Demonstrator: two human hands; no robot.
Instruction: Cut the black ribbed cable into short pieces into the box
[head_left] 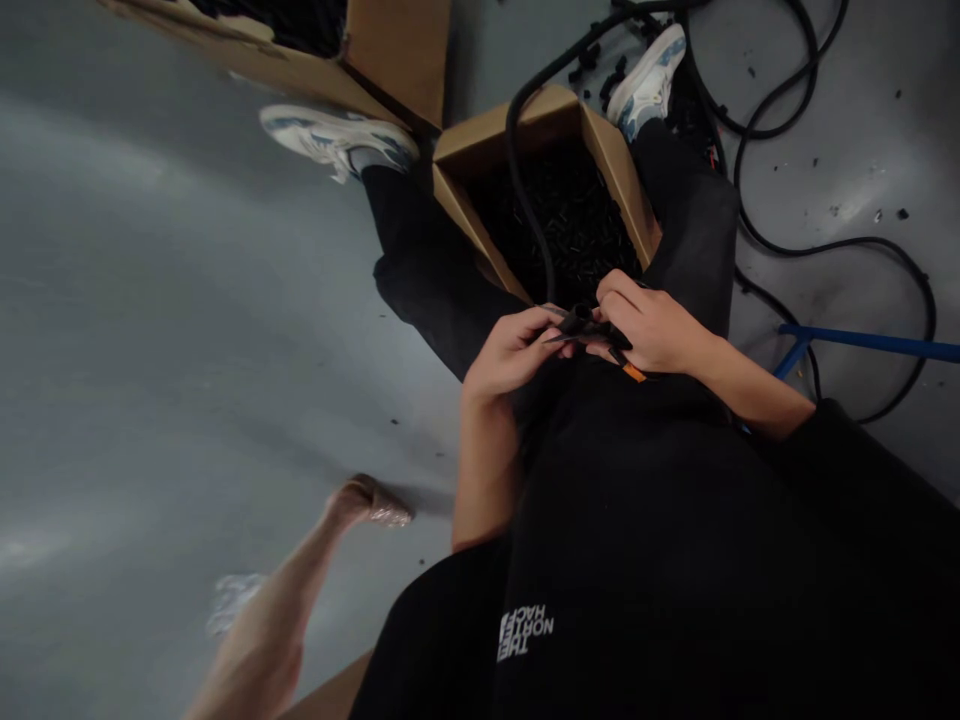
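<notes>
My left hand [506, 352] is closed on a dark piece with a round tubular end [579, 318], held above my lap. Its fingers pinch the flat, thin edge of that piece. My right hand [656, 325] is closed at the other side of the same black piece, its fingers curled over it. A small orange end [634, 372] sticks out below the right palm; what it belongs to is hidden. Just beyond my hands, an open cardboard box [457, 195] between my legs holds many small black pieces [559, 220].
A black hose [523, 180] arches over the box and coils on the grey floor to the right. Another cardboard box [401, 50] stands at the upper left. A blue metal bar [885, 341] is at right. Another person's leg [277, 610] shows at lower left.
</notes>
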